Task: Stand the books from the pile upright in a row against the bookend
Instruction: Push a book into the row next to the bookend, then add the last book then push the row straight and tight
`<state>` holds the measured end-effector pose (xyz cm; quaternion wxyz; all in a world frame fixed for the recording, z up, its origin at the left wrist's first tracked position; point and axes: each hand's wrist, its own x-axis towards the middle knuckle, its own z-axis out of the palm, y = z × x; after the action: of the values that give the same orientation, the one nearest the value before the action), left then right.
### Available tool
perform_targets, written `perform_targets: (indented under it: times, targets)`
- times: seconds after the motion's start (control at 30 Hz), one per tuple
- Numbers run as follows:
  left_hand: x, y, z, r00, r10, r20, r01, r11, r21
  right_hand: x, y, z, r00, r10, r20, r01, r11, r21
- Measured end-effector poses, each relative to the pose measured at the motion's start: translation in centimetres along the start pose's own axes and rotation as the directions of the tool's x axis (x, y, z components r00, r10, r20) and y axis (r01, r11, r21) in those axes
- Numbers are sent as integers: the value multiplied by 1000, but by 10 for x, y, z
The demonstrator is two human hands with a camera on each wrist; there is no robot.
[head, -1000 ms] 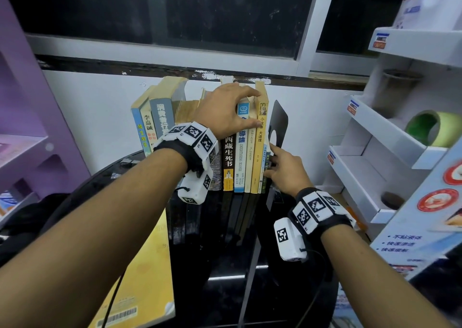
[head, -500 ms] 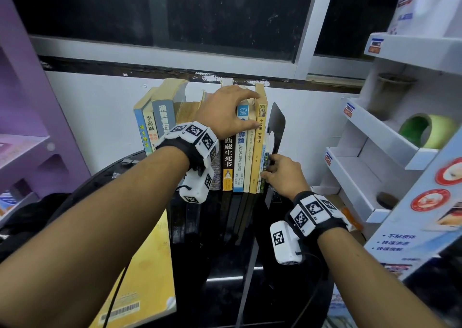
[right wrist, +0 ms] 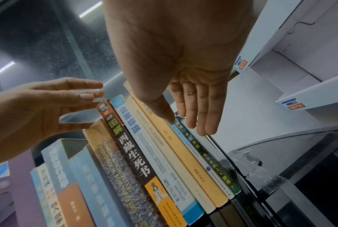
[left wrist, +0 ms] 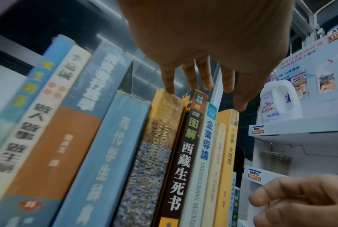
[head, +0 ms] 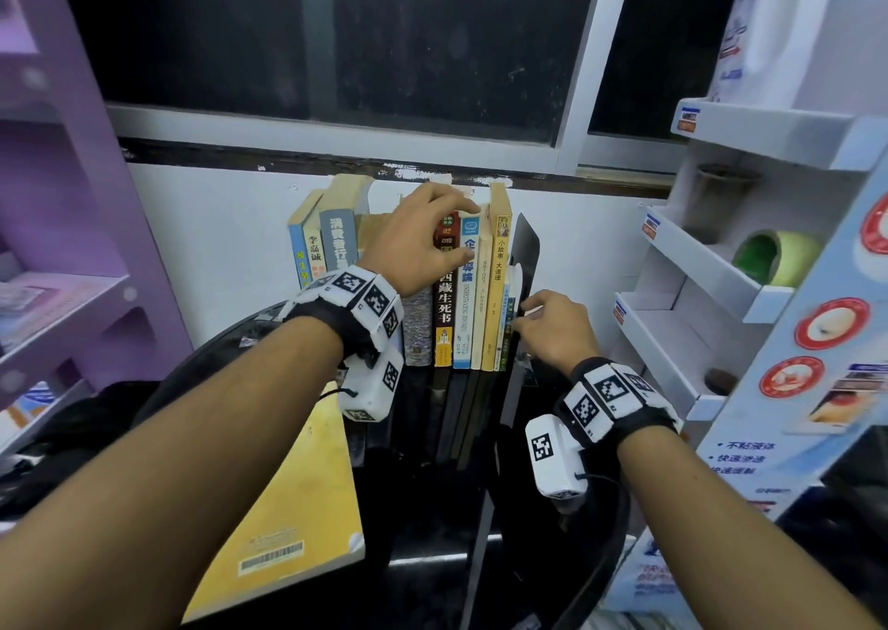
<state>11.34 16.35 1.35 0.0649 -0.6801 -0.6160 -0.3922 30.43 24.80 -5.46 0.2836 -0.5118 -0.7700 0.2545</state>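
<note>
Several books (head: 444, 302) stand upright in a row on the black table, spines toward me. The black bookend (head: 526, 249) closes the row on the right. My left hand (head: 423, 240) rests on the tops of the middle books, and its straight fingertips (left wrist: 169, 86) touch their upper edges. My right hand (head: 543, 326) is low at the right end of the row. Its straight fingers (right wrist: 201, 119) lie against the thin books (right wrist: 195, 147) beside the bookend, and its thumb is on their spines. A yellow book (head: 298, 509) lies flat near me on the left.
The round black glass table (head: 432, 557) stands against a white wall under a dark window. A purple shelf unit (head: 72, 293) stands to the left. A white display rack (head: 696, 269) holding a green tape roll (head: 769, 257) stands close on the right.
My left fingertips have drawn slightly left, off the top of the tall yellow book. The right hand stays by the thin books at the bookend, barely moved.
</note>
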Motion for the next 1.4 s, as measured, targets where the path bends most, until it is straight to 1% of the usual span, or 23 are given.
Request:
perform_targets:
  times: [0.07,0.23,0.37,0.47,0.53,0.6,0.67,0.73,0.77,0.83,0.9,0.97,1.0,1.03,1.13,1.27,1.4]
  targets:
    - [-14,0,-8,1000,-5,-13,5,1000,-19,-6,-5,0,1000,-8,-17,8,1000,4]
    - [-53,-16,-29,997,-75,10,75,997,-21,-26,-25,10,998,-31,48,31,999,17]
    - [-84,-34,-45,984,-175,47,173,984,34,-38,-46,25,989,-48,139,51,998,-24]
    - [-106,-48,-54,957,-269,109,261,962,82,-49,-66,41,965,-59,257,74,996,-47]
    - [-121,-58,-60,924,-354,143,341,934,107,-56,-77,53,945,-67,321,94,993,-70]
    - [-134,-66,-64,877,-444,185,427,895,126,-64,-87,65,919,-71,387,117,988,-97]
    - [-146,-75,-68,814,-522,256,499,853,152,-72,-98,76,884,-66,463,135,984,-118]
    - [-158,-86,-70,736,-593,326,554,805,213,-80,-108,87,851,-63,521,166,974,-153]
    - [-164,-90,-71,687,-635,352,587,772,246,-84,-113,92,839,-64,540,185,968,-172]
    - [-174,-95,-72,608,-699,377,629,713,309,-90,-119,102,817,-59,574,208,958,-198]
    - [-183,-101,-73,554,-738,385,649,673,356,-95,-123,111,795,-49,605,219,952,-211]
    - [-189,-105,-74,535,-757,374,660,651,375,-98,-126,120,783,-33,621,213,952,-219]
    - [-192,-106,-74,538,-760,365,663,649,374,-99,-127,124,778,-24,627,207,953,-221]
    - [-193,-107,-73,531,-769,356,674,638,373,-99,-127,128,774,-19,633,207,952,-224]
    - [-196,-104,-74,496,-793,353,694,607,388,-99,-126,137,765,-7,644,204,951,-233]
    - [-197,-102,-73,464,-822,329,705,568,424,-99,-128,144,772,9,635,181,955,-233]
    - [-198,-101,-72,442,-828,345,700,559,444,-101,-126,149,774,12,633,189,950,-249]
